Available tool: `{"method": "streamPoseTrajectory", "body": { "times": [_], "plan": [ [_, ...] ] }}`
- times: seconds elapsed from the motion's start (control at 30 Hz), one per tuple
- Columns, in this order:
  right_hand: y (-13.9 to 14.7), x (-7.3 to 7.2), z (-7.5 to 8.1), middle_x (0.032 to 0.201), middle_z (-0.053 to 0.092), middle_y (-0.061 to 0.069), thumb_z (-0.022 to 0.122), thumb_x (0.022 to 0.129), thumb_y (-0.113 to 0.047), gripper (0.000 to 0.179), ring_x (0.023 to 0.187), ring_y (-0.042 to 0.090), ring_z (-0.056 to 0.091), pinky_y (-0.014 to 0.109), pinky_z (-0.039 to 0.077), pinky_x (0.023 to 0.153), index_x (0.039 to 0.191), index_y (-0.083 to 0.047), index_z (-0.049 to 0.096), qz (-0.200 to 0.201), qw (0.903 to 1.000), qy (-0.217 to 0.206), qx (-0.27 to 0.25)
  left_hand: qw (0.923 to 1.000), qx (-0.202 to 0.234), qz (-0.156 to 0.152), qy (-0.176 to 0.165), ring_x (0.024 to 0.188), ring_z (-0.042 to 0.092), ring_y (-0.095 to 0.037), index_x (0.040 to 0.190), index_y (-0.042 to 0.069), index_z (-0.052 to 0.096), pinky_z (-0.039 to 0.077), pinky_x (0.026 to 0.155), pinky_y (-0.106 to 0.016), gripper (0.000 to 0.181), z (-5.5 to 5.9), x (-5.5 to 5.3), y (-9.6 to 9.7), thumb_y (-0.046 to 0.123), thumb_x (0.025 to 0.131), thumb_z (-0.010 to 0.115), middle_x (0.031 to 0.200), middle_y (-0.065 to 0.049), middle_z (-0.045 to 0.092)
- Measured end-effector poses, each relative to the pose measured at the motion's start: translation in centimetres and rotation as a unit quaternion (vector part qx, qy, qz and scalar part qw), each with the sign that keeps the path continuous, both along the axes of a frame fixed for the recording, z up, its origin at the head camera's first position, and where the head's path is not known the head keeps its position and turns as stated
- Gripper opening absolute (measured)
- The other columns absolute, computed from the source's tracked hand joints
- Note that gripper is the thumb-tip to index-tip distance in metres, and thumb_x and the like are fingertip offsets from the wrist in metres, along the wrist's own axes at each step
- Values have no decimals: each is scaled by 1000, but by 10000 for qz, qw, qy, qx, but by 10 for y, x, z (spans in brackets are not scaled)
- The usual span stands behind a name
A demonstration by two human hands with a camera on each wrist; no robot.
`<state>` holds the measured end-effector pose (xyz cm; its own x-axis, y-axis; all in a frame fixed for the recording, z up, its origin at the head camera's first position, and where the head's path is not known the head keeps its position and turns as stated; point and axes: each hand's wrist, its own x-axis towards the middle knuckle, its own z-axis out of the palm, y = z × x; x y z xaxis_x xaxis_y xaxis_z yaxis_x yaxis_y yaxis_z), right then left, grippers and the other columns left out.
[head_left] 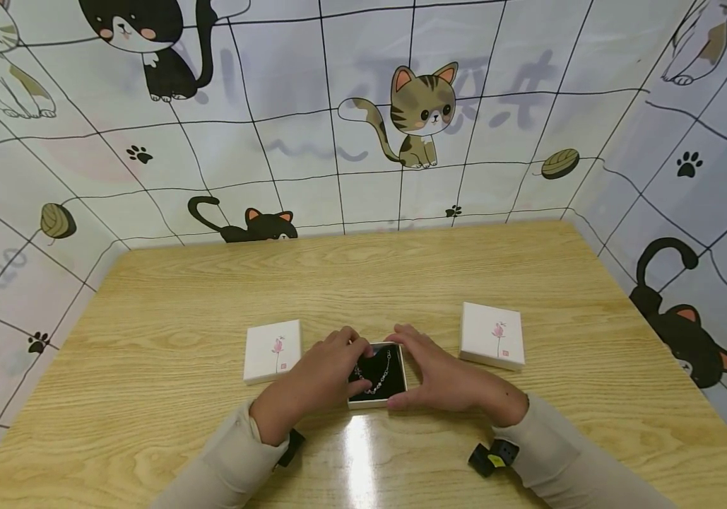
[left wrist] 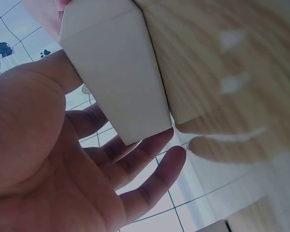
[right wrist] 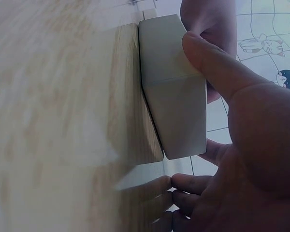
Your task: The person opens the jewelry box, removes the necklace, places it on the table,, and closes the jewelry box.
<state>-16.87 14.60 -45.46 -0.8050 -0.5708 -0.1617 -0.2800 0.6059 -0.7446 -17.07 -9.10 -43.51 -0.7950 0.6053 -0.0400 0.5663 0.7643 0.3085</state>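
A small white jewelry box (head_left: 371, 405) with a black lining stands uncovered between the two hands. On the lining a silver chain bracelet (head_left: 383, 378) lies in a curve. My left hand (head_left: 325, 367) reaches over the box's left side, thumb and index finger above the lining, close to the chain; its other fingers show past the box wall (left wrist: 116, 77) in the left wrist view. From the right, my right hand (head_left: 442, 375) holds the box, thumb at the near corner and fingers at the far one. The right wrist view shows that thumb on the white wall (right wrist: 176, 116).
A white square box top (head_left: 270, 346) with a pink flower print lies left of the hands. Another white flower-printed box (head_left: 490, 336) lies to the right. Both are on the wooden table (head_left: 363, 283). A cat-patterned cloth (head_left: 299, 162) rises behind and on both sides.
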Motion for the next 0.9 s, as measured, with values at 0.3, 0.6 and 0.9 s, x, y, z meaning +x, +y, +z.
{"method": "streamPoseTrajectory", "body": {
  "times": [0.3, 0.6, 0.9],
  "plan": [
    [0, -1, 0, 166, 15, 11, 82, 77, -53, 97, 155, 34, 9, 64, 20, 118, 153, -18, 33, -14, 10000, -12, 6, 9999, 48, 15, 116, 105, 59, -22, 113, 15, 63, 51, 87, -43, 37, 1, 0, 0, 36, 87, 79, 118, -6, 57],
    [1, 1, -2, 166, 16, 12, 81, 77, -55, 93, 155, 36, 9, 67, 20, 116, 150, -21, 36, -64, 10000, -5, 5, 9988, -20, -133, 474, 106, 58, -20, 111, 16, 64, 51, 87, -43, 38, -1, 1, 0, 37, 84, 81, 115, -3, 56],
    [0, 1, -3, 167, 14, 11, 81, 77, -55, 96, 155, 35, 6, 67, 20, 117, 152, -19, 34, -54, 9999, -84, 58, 9940, -177, -288, 1037, 110, 58, -21, 108, 17, 64, 50, 89, -43, 39, 1, 3, -1, 40, 81, 83, 117, -2, 58]
  ]
}}
